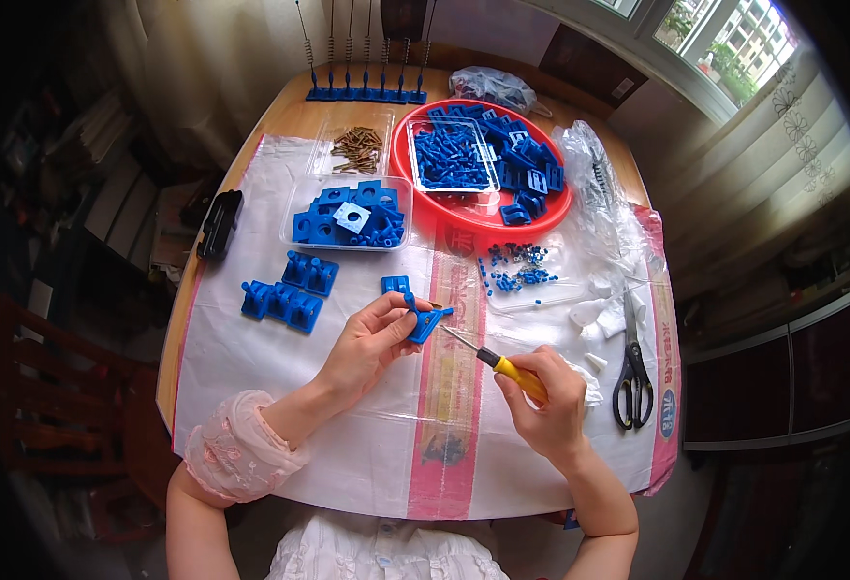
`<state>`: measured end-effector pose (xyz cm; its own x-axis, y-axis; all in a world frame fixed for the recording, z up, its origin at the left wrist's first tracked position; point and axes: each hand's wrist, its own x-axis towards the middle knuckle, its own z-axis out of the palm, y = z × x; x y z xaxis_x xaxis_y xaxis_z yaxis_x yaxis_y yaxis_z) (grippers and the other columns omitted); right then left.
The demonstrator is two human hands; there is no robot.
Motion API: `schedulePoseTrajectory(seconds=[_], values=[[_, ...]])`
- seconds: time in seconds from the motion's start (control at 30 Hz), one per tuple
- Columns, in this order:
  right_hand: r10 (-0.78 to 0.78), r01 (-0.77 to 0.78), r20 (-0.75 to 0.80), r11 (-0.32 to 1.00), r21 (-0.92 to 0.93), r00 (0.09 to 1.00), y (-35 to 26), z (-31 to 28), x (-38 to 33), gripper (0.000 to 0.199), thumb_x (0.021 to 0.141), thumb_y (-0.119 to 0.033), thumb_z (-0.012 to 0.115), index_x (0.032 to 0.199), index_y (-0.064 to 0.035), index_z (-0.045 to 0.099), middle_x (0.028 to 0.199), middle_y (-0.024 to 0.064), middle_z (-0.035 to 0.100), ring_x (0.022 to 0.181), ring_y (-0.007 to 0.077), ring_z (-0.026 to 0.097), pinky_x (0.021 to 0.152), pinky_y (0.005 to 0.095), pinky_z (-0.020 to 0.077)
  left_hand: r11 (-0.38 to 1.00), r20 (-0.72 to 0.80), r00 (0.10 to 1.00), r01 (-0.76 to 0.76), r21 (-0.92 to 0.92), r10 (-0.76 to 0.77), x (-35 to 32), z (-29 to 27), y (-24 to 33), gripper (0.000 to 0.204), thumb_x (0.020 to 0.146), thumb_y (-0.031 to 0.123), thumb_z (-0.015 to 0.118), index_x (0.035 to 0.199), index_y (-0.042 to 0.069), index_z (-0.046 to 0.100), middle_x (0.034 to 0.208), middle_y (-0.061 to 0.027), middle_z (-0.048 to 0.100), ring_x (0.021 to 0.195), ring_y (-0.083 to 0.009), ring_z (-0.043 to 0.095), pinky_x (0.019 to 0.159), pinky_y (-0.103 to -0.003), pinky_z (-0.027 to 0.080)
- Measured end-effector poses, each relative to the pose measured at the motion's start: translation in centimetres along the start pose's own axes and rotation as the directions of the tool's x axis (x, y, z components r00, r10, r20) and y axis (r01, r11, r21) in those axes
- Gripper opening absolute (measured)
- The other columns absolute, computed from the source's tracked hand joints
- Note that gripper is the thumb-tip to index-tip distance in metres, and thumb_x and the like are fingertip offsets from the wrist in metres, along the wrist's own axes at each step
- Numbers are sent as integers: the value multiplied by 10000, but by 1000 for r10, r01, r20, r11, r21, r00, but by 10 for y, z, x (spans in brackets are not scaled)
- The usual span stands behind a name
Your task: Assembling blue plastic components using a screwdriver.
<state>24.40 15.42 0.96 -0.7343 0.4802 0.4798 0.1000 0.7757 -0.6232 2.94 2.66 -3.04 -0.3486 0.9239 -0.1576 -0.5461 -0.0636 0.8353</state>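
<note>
The left hand (pixel 372 343) pinches a blue plastic bracket (pixel 426 327) between thumb and fingertips, on the person's side of the round red basin (pixel 464 228); the right hand (pixel 549 396) has its fingers curled around the yellow handle of a screwdriver (pixel 524 378), its tip pointing at the bracket; whether they touch I cannot tell. A slip of that tip could jab the left fingers, since they sit so near it and brace the part in mid-air; too hard a push might crack or twist the thin plastic; a sleeve brushing the loose blue and metallic bits (pixel 522 275), just below the basin, could scatter them. The bracket looks smooth and angular, with a projecting arm; the screwdriver has a slim metal shaft and black collar; left of the basin lie slender brass-coloured screws (pixel 357 150); beneath spreads a creased, pink-striped white sheet (pixel 348 435).
</note>
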Motion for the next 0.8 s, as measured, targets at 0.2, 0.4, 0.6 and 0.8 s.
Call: schedulePoseTrajectory(seconds=[0.2,0.4,0.6,0.8], values=[[13,-13,19,1000,-1,1000,-2,2,-2,232,763,26,803,944,-1,661,750,101,621,608,212,604,538,304,441,1000,41,999,-4,20,3,-4,3,0,171,1054,169,560,1190,108,642,1012,2,682,917,-49,596,817,-230,468],[-8,7,22,1000,9,1000,-1,2,-3,245,763,25,804,959,-4,659,758,100,621,606,211,619,531,294,452,999,44,999,-4,46,2,-4,3,-1,167,1049,171,571,1185,106,644,998,1,681,920,-49,595,827,-239,470],[-202,204,26,961,-186,979,-3,-1,-4,273,750,33,802,985,4,666,762,101,628,577,228,618,476,313,456,974,83,994,-87,208,71,-2,-4,-2,180,1038,166,587,1181,77,651,977,-21,692,855,-56,588,771,-231,480],[-350,368,114,875,-315,930,-2,-4,-9,288,765,14,793,1018,16,655,757,95,625,538,220,600,437,325,439,950,84,995,-72,302,49,-4,-3,1,193,1032,142,584,1143,40,703,965,-34,715,760,-67,599,676,-219,498]])
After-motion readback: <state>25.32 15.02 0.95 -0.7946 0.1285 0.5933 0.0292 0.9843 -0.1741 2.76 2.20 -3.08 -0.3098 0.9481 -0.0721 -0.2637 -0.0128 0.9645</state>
